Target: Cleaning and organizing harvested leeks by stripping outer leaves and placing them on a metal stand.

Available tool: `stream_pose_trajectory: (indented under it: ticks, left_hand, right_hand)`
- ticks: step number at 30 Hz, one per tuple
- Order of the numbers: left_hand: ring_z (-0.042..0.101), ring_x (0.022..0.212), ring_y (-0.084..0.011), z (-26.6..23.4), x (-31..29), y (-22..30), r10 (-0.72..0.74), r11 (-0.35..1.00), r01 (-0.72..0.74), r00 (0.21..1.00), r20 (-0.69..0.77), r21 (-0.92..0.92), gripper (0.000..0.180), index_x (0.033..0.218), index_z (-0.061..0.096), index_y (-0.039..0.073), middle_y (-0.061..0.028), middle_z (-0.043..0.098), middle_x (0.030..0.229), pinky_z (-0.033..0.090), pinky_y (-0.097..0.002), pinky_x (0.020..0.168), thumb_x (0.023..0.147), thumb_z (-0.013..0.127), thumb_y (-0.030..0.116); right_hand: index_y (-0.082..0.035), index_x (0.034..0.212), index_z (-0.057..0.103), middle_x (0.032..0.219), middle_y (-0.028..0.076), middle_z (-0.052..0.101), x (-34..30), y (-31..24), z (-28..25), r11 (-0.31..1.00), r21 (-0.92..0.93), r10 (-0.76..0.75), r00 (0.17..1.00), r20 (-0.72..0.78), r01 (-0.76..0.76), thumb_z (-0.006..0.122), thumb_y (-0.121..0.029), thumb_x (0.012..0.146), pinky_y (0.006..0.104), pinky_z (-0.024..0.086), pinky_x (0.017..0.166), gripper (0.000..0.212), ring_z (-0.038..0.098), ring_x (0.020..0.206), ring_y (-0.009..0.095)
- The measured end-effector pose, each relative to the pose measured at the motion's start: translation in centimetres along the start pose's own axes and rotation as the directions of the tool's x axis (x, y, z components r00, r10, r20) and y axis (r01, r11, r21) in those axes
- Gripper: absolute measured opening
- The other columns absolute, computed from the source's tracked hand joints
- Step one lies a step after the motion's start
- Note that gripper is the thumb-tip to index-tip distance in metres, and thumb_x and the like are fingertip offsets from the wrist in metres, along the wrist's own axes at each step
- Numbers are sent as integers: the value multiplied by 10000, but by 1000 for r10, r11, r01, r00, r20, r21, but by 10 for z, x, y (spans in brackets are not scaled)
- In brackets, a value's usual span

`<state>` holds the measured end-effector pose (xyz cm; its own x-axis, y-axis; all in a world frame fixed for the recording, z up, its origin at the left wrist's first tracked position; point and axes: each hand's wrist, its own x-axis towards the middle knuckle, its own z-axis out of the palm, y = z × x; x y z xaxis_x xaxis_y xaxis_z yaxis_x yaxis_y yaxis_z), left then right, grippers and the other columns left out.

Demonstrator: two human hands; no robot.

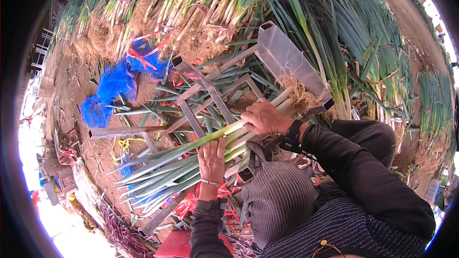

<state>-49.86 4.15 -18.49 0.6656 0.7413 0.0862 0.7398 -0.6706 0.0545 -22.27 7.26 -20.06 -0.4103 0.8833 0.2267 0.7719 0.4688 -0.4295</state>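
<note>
A bunch of large green onions [234, 138] lies slantwise across a metal frame [215, 96], with roots at the upper right and green leaves spread to the lower left. My right hand [264, 117] is closed around the white stalks, just below the tangled brown roots [300, 93]. Farther down, where the stalks turn green, my left hand [212, 160] grips the bunch from above, its fingers bent over the stalks. The undersides of both hands are hidden. A broad metal trough [291, 59] on the frame stands beyond the roots.
Piled green onions [205, 14] line the far side, and more [368, 52] stand at the right. Blue netting [114, 83] lies on the dirt at the left. Red ribbon [186, 205] and a red box [177, 246] are near my left forearm. Loose leaves lie beneath the frame.
</note>
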Motion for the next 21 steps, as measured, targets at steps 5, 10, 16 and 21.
stream_pose_trajectory:
  ticks: [5,10,16,21]
  left_hand:
    - [467,1188,-298,1,6,3,-132,990,127,988,-83,-60,613,1338,532,131,-90,456,1319,367,-485,1008,802,671,394]
    - [515,1123,-264,5,41,11,-223,973,227,971,-82,45,522,1238,599,105,-68,590,1083,358,-466,975,841,634,442]
    - [555,865,-256,16,53,25,-279,955,287,955,-97,79,381,1024,634,135,-65,564,867,402,-423,800,858,611,476]
    - [582,813,-263,19,57,29,-345,934,346,938,-25,89,340,892,616,135,-55,586,803,407,-434,753,874,600,474]
  right_hand:
    - [-111,844,587,749,53,555,1,2,0,1000,0,-18,998,53,18,643,-384,839,400,407,729,279,582,733,254]
    - [-96,841,608,745,71,599,5,4,1,999,-33,-6,996,89,9,601,-418,872,409,425,708,324,616,740,275]
    - [-112,933,621,829,61,582,-4,-5,0,999,-45,28,994,102,-24,582,-436,885,426,404,829,330,585,846,244]
    - [-153,1203,613,986,41,547,-20,-2,4,978,-206,6,989,-150,-37,571,-484,886,448,339,924,460,504,983,231]
